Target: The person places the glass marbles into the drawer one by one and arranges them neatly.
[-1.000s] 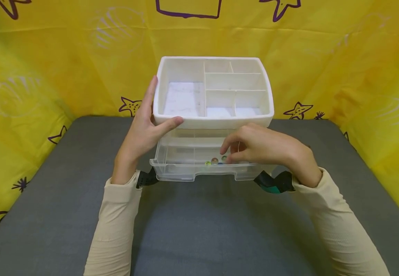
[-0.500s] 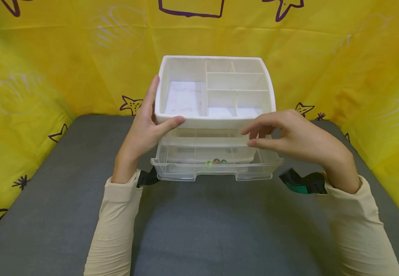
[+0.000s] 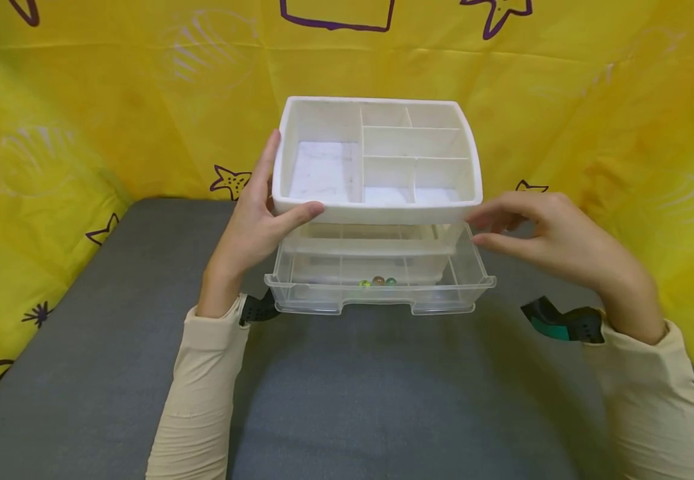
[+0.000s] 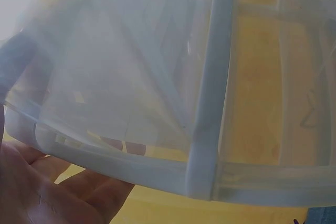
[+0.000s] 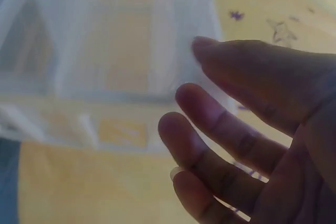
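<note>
A white plastic drawer organizer [image 3: 377, 213] stands in the middle, its top split into several compartments. My left hand [image 3: 253, 223] grips its left side, thumb over the front rim and fingers along the side wall. Below the top, a clear drawer [image 3: 311, 300] is pulled out toward me. Three glass marbles, a yellow-green one [image 3: 365, 284], a brownish one [image 3: 379, 281] and a greenish one [image 3: 391, 282], lie near the drawer's front wall. My right hand [image 3: 553, 233] is at the organizer's right front corner, fingers loosely bent and holding nothing; the right wrist view shows gaps between its fingers.
A grey cloth-covered table [image 3: 377, 400] lies under everything. Yellow fabric [image 3: 143, 100] with sea-creature drawings hangs behind and on both sides.
My right hand has come up out of the drawer, away from the marbles, and moved right to the organizer's corner. My left hand keeps its grip.
</note>
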